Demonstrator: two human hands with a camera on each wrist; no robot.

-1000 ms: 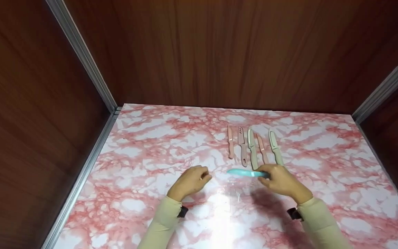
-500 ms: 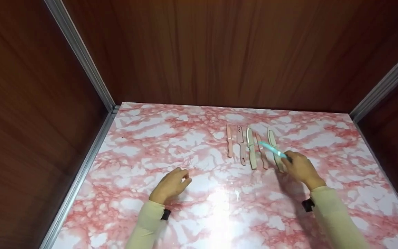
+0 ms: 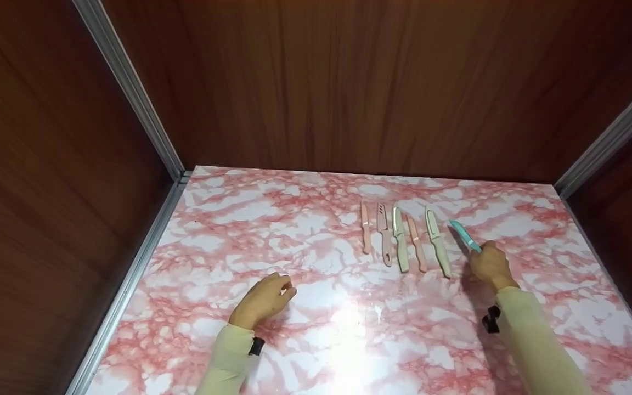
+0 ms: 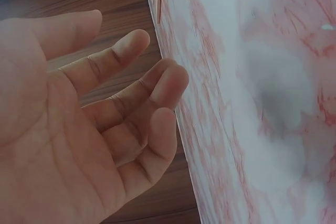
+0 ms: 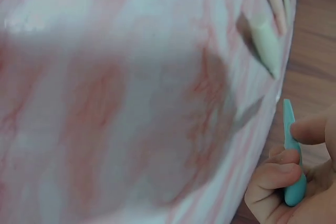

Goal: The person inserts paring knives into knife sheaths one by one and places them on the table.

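My right hand (image 3: pixel 489 264) grips the handle of a teal knife (image 3: pixel 464 235), its blade pointing away, just right of a row of several pink and pale green knives (image 3: pixel 401 238) lying side by side on the pink marbled tabletop (image 3: pixel 316 285). In the right wrist view my fingers (image 5: pixel 278 177) curl round the teal knife (image 5: pixel 291 156), close above the tabletop. My left hand (image 3: pixel 264 299) rests on the tabletop at the left, loosely curled and holding nothing; the left wrist view shows its palm and relaxed fingers (image 4: pixel 121 98).
Brown wood-grain walls (image 3: pixel 349 82) enclose the tabletop at the back and both sides, with metal corner strips (image 3: pixel 129 93). A bright light glare (image 3: pixel 349 323) lies on the tabletop's front middle.
My right hand carried the teal knife from the front middle out to the right end of the knife row, turning its blade from leftward to pointing away. My left hand drew back towards the left.
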